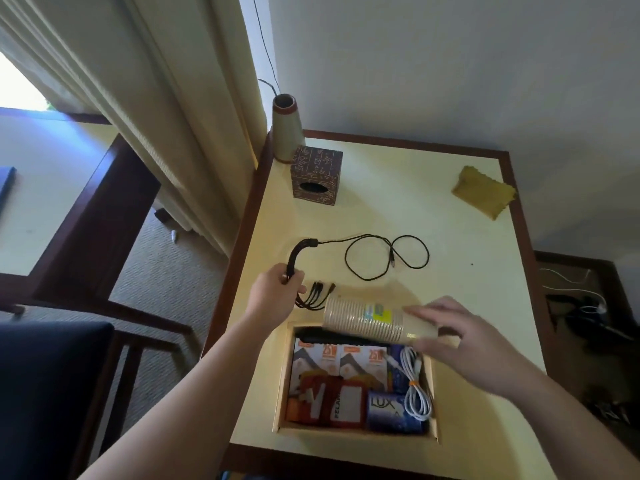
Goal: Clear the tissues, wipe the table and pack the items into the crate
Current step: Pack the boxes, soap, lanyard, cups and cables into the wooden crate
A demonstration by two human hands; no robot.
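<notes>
Packing step: my left hand (277, 292) is clenched on the black multi-plug cable (367, 258), whose loops trail across the table (450, 237). Right hand (453, 336), fingers spread and holding nothing, hovers blurred at the paper cup stack (367, 318) lying on the crate (282, 375) far rim. Next I'd bundle the cable and drop it in.

The table (398, 209) lay bare at frame centre, between the tissue box (317, 176) upper left and the cloth (483, 192) upper right. A black cable (388, 256) and stacked cups (367, 318) barred the crate (282, 375) below.
</notes>
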